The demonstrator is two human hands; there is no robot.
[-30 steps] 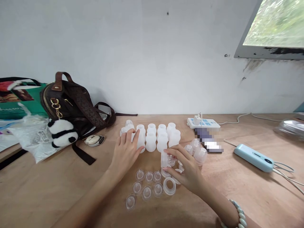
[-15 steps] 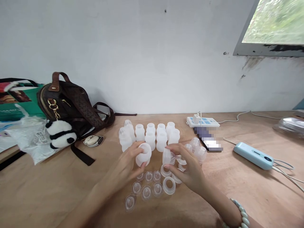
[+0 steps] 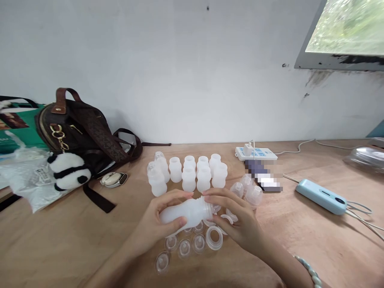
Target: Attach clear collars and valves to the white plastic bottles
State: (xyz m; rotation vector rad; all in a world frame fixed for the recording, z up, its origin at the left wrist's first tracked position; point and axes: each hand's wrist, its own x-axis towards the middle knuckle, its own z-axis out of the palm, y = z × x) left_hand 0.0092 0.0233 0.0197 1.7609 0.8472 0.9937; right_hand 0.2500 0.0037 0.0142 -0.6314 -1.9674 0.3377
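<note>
A translucent white plastic bottle (image 3: 183, 213) lies sideways above the wooden table, held in my left hand (image 3: 160, 224) around its base. My right hand (image 3: 237, 218) grips a clear ringed cap at the bottle's neck (image 3: 209, 206). Behind my hands stand several more white bottles (image 3: 189, 174) in rows. Below them several clear nipples (image 3: 183, 246) and a screw ring (image 3: 214, 237) lie on the table. Clear domed caps (image 3: 250, 192) sit just right of my right hand.
A brown handbag (image 3: 81, 132) with a panda charm (image 3: 69, 171) lies at the left, beside plastic bags (image 3: 21, 176). A small mouse-like device (image 3: 112, 179) is nearby. A power strip (image 3: 255, 153), a phone (image 3: 264, 178) and a light-blue device (image 3: 322, 197) with cables sit right.
My left hand took a bottle from the rows and brought it forward, tipping it sideways. My right hand lifted the ringed cap and now meets it at the bottle's neck.
</note>
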